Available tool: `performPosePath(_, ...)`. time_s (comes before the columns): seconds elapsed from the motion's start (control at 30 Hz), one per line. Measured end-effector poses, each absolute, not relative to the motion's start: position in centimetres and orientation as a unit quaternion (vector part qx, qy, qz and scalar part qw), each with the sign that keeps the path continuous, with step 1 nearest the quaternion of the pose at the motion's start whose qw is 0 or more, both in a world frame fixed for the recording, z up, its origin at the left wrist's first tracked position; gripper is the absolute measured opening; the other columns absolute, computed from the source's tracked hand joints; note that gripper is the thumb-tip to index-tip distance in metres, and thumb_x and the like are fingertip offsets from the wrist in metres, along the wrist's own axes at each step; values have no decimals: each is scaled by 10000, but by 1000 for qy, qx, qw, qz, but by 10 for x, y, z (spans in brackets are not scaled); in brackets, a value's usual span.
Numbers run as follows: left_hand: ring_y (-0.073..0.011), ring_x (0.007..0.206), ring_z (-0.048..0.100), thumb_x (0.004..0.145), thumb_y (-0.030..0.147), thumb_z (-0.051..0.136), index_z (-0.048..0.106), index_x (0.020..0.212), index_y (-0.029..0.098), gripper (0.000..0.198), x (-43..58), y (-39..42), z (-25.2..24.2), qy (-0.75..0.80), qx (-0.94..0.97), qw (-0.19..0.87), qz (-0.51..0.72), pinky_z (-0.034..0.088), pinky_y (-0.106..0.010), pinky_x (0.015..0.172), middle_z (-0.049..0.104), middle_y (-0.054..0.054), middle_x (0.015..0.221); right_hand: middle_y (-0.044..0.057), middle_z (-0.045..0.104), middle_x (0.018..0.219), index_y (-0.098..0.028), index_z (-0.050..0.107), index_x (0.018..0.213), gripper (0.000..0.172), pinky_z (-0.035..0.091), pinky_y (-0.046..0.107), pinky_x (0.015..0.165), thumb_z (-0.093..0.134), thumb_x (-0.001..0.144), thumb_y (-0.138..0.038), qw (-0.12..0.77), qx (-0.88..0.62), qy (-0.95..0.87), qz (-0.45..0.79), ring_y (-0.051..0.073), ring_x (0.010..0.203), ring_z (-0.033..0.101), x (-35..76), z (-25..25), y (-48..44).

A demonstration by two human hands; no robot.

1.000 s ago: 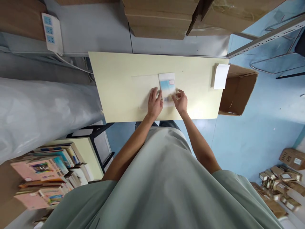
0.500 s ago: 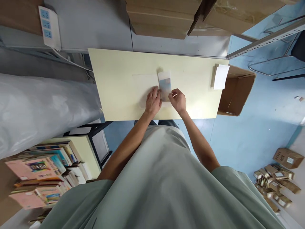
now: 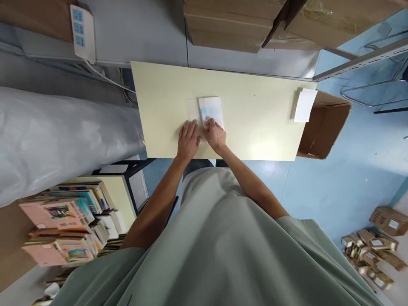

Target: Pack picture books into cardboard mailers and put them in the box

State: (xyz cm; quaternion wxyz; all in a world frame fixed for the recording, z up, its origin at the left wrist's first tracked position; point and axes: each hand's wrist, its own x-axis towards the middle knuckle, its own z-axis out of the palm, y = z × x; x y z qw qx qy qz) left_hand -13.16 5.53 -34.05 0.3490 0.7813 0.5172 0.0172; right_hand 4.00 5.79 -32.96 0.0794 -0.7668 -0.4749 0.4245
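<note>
A thin white and blue booklet [image 3: 211, 107] lies on a clear plastic sleeve [image 3: 192, 111] in the middle of the pale yellow table [image 3: 255, 123]. My right hand [image 3: 215, 134] presses on the near end of the booklet, fingers curled over it. Just to its left, my left hand [image 3: 188, 139] lies flat with fingers stretched out on the plastic sleeve.
A stack of white sheets [image 3: 304, 105] sits at the table's right end, over an open cardboard box [image 3: 325, 125] on the blue floor. Cardboard cartons [image 3: 229, 25] stand behind the table. A power strip [image 3: 82, 32], a plastic-wrapped roll [image 3: 57, 140] and stacked books [image 3: 60, 225] are at the left.
The booklet has shifted left over the plastic sleeve. My right hand followed it left and now rests on it; my left hand moved slightly left too.
</note>
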Motion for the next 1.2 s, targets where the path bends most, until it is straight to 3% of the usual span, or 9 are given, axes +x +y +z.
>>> performPosePath(0.2,-375,1797,261,1100,286,511,472,1755,167,667,-123,50,-342,530,771,350,44,220,-657,1475,425,-158,1862,154,780,1362,-254,580,1276,165,644,524,1016,570,1148,-357,56,-752,-506,419,341,1148,786,36,-331,62)
performPosePath(0.43,-324,1804,251,1113,217,419,379,1790,94,689,-110,38,-347,500,786,358,67,244,-569,1488,338,-182,1898,178,722,1428,-241,597,1361,284,639,506,1023,609,1114,-382,131,-803,-455,362,328,1201,748,91,-329,38)
performPosePath(0.57,-325,1796,278,1100,205,426,365,1784,76,699,-107,35,-352,498,786,362,54,267,-557,1482,363,-205,1883,147,791,1279,-241,620,1320,299,626,513,1052,680,1074,-398,149,-802,-409,409,318,1170,760,104,-336,30)
performPosePath(0.77,-352,1774,332,1062,153,451,401,1773,102,715,-108,40,-345,500,790,354,21,327,-585,1450,376,-196,1880,121,832,1123,-244,628,1220,159,633,484,1001,601,1125,-368,155,-772,-421,451,300,1049,791,87,-320,32)
performPosePath(0.93,-363,1737,406,1065,188,487,507,1719,167,655,-113,49,-345,510,776,370,26,365,-603,1428,497,-170,1817,126,826,1173,-244,593,1330,244,648,504,993,543,1159,-410,157,-752,-472,433,311,1041,801,60,-293,32)
performPosePath(1.1,-348,1689,482,1115,290,514,575,1651,171,552,-137,56,-347,555,729,383,117,388,-576,1427,557,-187,1763,139,826,1197,-236,554,1414,335,654,531,1030,551,1164,-460,142,-731,-501,441,332,1091,808,36,-283,39)
performPosePath(1.2,-322,1573,611,1143,343,523,618,1589,203,477,-157,58,-343,607,678,373,181,506,-532,1348,662,-182,1638,152,822,1205,-236,522,1439,405,657,548,1034,559,1166,-532,134,-725,-508,446,350,1107,811,20,-285,46)
